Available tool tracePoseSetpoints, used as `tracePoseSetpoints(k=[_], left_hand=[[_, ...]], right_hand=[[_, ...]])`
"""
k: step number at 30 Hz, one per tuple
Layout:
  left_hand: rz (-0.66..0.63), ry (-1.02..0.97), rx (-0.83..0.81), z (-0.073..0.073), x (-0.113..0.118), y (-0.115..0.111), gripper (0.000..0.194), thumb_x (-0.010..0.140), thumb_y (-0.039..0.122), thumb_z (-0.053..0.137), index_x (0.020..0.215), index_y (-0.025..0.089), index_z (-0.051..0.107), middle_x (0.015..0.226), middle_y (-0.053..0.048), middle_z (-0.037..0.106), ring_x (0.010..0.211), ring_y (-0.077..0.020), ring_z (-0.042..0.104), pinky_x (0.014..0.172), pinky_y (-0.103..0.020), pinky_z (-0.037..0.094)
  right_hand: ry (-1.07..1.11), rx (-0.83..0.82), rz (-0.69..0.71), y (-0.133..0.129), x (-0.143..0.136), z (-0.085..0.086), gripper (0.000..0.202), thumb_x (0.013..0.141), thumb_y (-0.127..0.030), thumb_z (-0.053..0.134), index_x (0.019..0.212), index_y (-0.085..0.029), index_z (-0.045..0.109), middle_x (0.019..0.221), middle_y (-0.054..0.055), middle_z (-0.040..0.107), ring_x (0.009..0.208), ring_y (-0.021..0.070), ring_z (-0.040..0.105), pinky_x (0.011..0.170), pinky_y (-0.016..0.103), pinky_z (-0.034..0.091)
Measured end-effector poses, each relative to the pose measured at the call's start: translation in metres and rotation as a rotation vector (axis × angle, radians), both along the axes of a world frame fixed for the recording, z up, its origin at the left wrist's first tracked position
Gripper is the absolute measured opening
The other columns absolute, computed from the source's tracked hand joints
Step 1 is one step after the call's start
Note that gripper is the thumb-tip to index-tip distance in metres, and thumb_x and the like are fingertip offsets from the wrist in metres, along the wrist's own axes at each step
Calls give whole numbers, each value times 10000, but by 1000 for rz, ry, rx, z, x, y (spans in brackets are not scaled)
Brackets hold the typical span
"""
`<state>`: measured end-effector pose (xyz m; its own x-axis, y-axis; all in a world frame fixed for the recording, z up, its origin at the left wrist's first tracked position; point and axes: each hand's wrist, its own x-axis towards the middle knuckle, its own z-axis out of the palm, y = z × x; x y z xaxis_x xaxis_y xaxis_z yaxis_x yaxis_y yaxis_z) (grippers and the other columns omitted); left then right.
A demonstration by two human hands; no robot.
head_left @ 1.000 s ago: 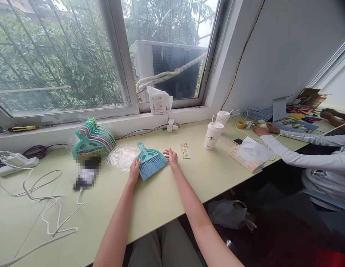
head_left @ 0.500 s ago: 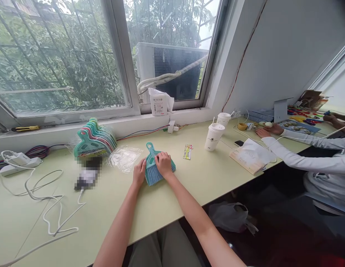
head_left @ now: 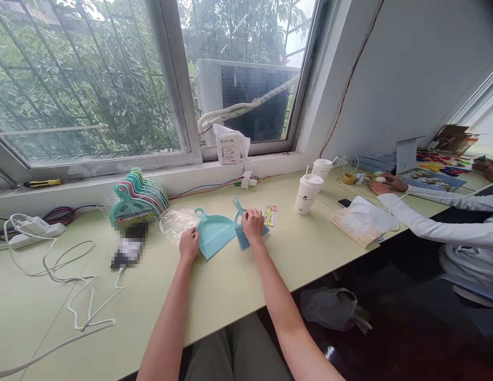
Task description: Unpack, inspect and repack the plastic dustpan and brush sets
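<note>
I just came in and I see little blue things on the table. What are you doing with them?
A person sits at a pale green desk by the window. The left hand rests on the edge of a small teal dustpan lying flat. The right hand covers a little matching brush just beside it, so the two pieces lie apart. A stack of more dustpan sets stands behind, next to an empty clear wrapper. Another person works further along the desk.

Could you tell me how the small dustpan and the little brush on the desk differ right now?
The dustpan is a flat, smooth scoop; the brush has blue bristles. The left hand touches only the dustpan's edge; the right hand covers much of the brush. Both are teal with loop handles pointing toward the window.
</note>
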<state>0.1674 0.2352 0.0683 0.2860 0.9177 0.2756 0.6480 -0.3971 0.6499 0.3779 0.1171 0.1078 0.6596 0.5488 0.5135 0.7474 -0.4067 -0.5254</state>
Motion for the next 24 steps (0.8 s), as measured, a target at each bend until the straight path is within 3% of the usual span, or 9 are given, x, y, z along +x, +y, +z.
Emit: tracePoseSetpoints(k=[3, 6, 10, 13, 18, 21, 24], left_hand=[[-25, 45, 16, -7, -7, 11, 299, 796, 231, 447, 1003, 154, 648, 1208, -109, 606, 1142, -260, 507, 991, -363, 336], [-2, 27, 9, -10, -10, 14, 321, 819, 258, 436, 1049, 158, 637, 1249, -106, 578, 1171, -253, 487, 1026, -368, 314], [24, -25, 32, -4, -9, 6, 375, 864, 341, 393, 1130, 195, 614, 1207, -93, 585, 1088, -236, 532, 954, -352, 386], [73, -26, 8, 4, -8, -2, 363, 873, 346, 375, 1086, 202, 630, 1130, -94, 600, 938, -209, 586, 861, -331, 429], [109, 161, -31, 11, -7, -10, 268, 868, 327, 385, 933, 210, 616, 894, -78, 651, 837, -230, 595, 694, -312, 413], [55, 253, -10, 12, -2, -16, 255, 875, 329, 372, 808, 206, 585, 796, -80, 647, 769, -233, 589, 631, -298, 374], [-49, 284, 50, 11, 8, -27, 288, 892, 359, 359, 747, 207, 556, 772, -81, 633, 752, -227, 584, 615, -292, 357]], right_hand=[[8, -169, -112, 1, 14, -17, 272, 884, -232, 377, 858, -150, 635, 975, 136, 602, 1016, 264, 455, 817, 365, 303], [44, -268, -155, 2, 21, -28, 262, 853, -235, 424, 923, -128, 653, 1053, 166, 585, 1057, 282, 443, 832, 383, 297], [65, -312, -157, -1, 25, -29, 251, 815, -254, 488, 962, -150, 662, 1094, 157, 576, 1082, 279, 432, 857, 388, 280], [78, -323, -155, -3, 25, -27, 232, 788, -254, 523, 945, -166, 669, 1075, 141, 588, 1069, 275, 436, 858, 388, 271], [69, -286, -161, -4, 24, -26, 195, 773, -232, 539, 907, -163, 663, 1012, 131, 615, 1041, 269, 455, 862, 384, 265], [91, -209, -124, 0, 19, -24, 188, 787, -291, 547, 902, -182, 649, 1006, 115, 620, 1013, 259, 477, 858, 375, 277], [45, -160, -4, 5, 4, -22, 198, 811, -358, 543, 914, -208, 620, 1006, 87, 620, 982, 234, 498, 836, 352, 300]])
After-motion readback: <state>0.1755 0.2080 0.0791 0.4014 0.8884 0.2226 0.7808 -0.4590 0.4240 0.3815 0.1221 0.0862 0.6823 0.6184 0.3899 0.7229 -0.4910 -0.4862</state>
